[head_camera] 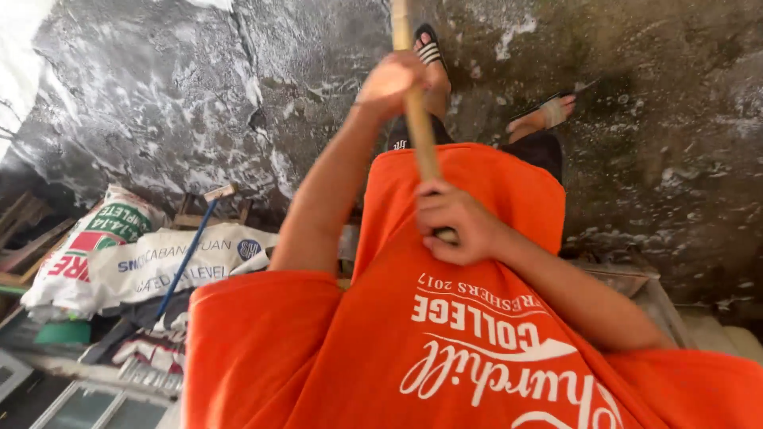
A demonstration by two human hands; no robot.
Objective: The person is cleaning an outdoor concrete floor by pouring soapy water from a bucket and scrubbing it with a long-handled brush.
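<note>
Both hands (393,79) (453,222) gripping wooden pole (419,127) — L arm extended, R bent.

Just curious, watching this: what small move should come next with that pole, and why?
Probably a short push forward: left hand low and right hand high hold the wooden pole, and white streaks cover the concrete floor beyond the sandalled feet.

Orange tee (445,349) w/ white print, dark shorts (540,151), striped black sandals (429,49).
</note>
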